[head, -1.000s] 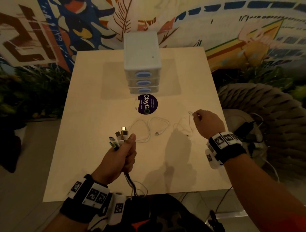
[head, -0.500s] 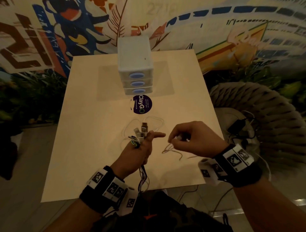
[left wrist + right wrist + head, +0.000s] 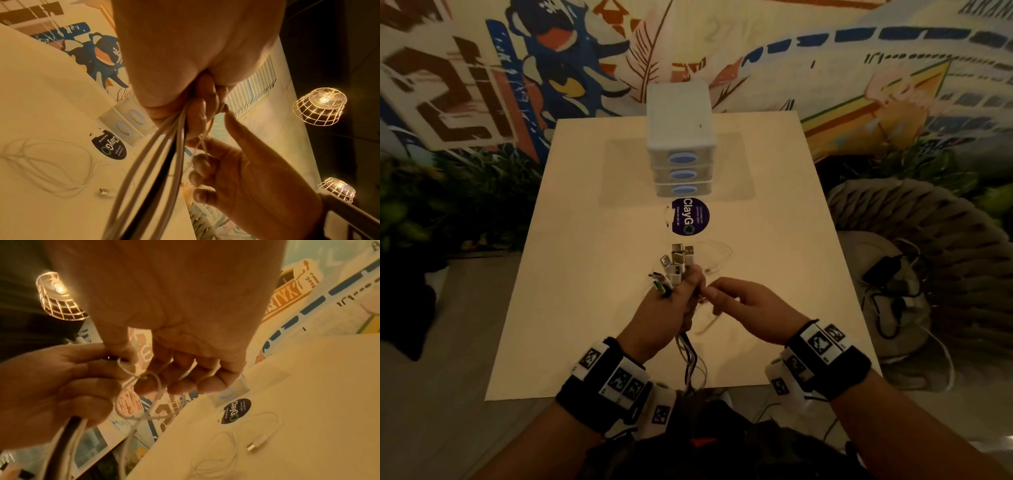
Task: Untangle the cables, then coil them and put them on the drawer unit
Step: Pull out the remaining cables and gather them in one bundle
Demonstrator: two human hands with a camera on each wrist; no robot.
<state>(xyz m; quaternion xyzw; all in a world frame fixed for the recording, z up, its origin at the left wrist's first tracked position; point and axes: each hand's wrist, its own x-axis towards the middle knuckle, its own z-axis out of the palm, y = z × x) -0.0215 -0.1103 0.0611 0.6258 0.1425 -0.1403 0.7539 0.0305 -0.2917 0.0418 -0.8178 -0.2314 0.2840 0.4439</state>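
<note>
The left hand [image 3: 666, 313] is fisted round a bunch of cables [image 3: 675, 265], plugs sticking up above the desk [image 3: 592, 308] and the loose ends trailing off its near edge, while the right hand [image 3: 743, 308] pinches a thin white cable [image 3: 131, 378] knotted just beside the left fingers. The knot is best worked loose, I think, by easing the loop wider rather than tugging it. One more white cable [image 3: 717, 257] lies on the desk, and the drawer unit [image 3: 678, 116] has nothing on top.

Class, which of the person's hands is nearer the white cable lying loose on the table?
Left. The left hand is raised just short of the loose white cable; the right hand sits further back.
</note>
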